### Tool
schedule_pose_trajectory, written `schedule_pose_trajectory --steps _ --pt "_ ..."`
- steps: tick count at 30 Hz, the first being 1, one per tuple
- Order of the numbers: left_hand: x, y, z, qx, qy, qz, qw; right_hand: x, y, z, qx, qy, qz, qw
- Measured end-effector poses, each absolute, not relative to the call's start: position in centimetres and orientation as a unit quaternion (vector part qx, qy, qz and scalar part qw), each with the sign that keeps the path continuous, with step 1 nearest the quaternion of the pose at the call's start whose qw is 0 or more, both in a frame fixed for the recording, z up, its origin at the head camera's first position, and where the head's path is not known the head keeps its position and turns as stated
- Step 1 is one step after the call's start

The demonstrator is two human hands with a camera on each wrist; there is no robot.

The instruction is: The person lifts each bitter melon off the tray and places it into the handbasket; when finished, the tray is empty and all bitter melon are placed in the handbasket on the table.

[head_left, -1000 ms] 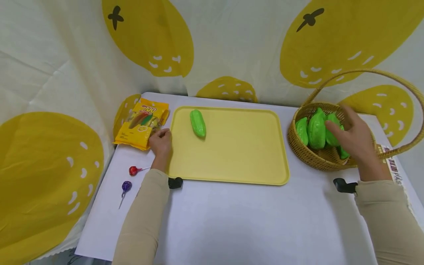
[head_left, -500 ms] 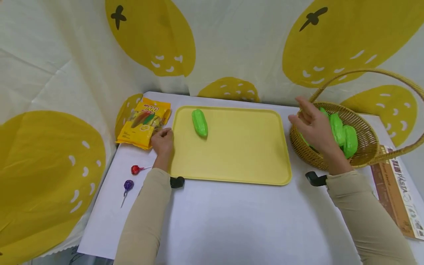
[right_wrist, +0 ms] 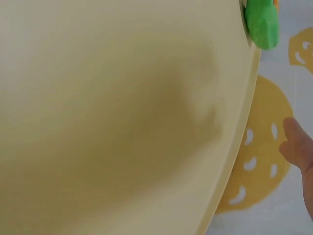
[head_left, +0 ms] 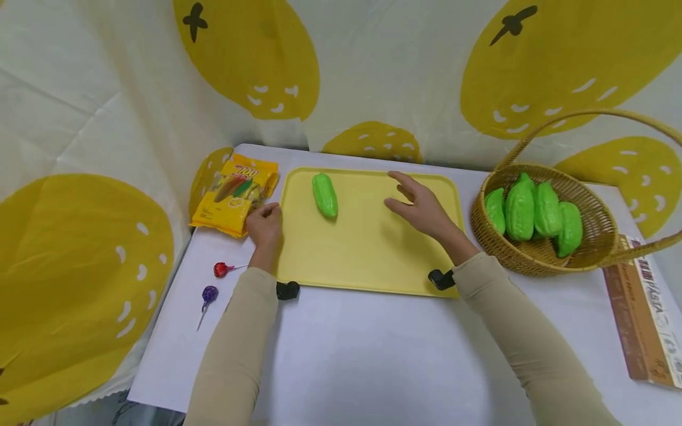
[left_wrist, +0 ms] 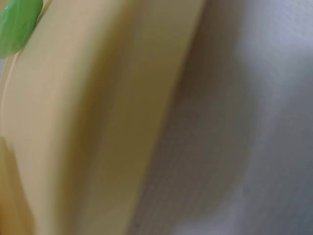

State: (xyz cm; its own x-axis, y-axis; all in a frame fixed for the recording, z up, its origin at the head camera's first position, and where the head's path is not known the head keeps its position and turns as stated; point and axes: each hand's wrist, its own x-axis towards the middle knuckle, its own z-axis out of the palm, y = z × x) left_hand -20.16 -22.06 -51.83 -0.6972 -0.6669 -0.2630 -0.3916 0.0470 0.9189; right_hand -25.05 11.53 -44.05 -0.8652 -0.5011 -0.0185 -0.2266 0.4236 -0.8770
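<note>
My right hand (head_left: 423, 208) hangs over the right half of the yellow tray (head_left: 362, 254), its fingers and thumb spread apart with nothing between them. A shiny green cucumber-like piece (head_left: 325, 195) lies near the tray's back left corner. My left hand (head_left: 264, 226) rests at the tray's left edge, beside the yellow candy bag (head_left: 226, 216), its fingers loosely curled. No held thing shows in it. The wicker basket (head_left: 492, 248), right of the tray, holds several similar green pieces (head_left: 520, 210). In the right wrist view, some fingertips (right_wrist: 296, 144) show at the right edge.
A red lollipop (head_left: 221, 270) and a purple lollipop (head_left: 209, 294) lie on the white table left of my left forearm. A brown-and-white pasta box (head_left: 636, 319) lies at the right, partly under the basket. The basket's tall handle (head_left: 602, 112) arches above it. A lemon-print cloth (head_left: 367, 71) hangs behind.
My right hand has left the basket and moved left over the tray, carrying nothing. The green pieces in the basket are now uncovered. My left hand has stayed by the tray's edge.
</note>
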Motion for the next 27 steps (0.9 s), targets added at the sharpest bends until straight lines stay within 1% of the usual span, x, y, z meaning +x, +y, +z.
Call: schedule_pose_trajectory --steps 4,11,14,19,23,27 --pt "-20.3 -22.1 -51.5 0.365 -0.715 -0.582 0.13 -25.9 9.0 -44.6 -0.235 0.838 -0.47 0.147" --pt "-20.3 -22.1 -51.2 0.368 -0.712 -0.581 0.14 -27.2 5.1 -45.3 -0.252 0.855 -0.413 0.185" --pt "-20.4 -22.1 -51.4 0.364 -0.714 -0.58 0.147 -27.8 3.9 -45.8 -0.257 0.859 -0.399 0.192" --pt "-20.4 -21.9 -51.7 0.345 -0.727 -0.571 0.164 -28.0 2.4 -46.4 -0.247 0.854 -0.408 0.207" --pt "-20.3 -21.9 -51.8 0.346 -0.731 -0.566 0.162 -27.9 1.5 -47.0 -0.229 0.855 -0.41 0.222" --pt "-20.3 -21.9 -52.0 0.345 -0.73 -0.568 0.16 -27.8 0.7 -47.4 -0.217 0.86 -0.406 0.219"
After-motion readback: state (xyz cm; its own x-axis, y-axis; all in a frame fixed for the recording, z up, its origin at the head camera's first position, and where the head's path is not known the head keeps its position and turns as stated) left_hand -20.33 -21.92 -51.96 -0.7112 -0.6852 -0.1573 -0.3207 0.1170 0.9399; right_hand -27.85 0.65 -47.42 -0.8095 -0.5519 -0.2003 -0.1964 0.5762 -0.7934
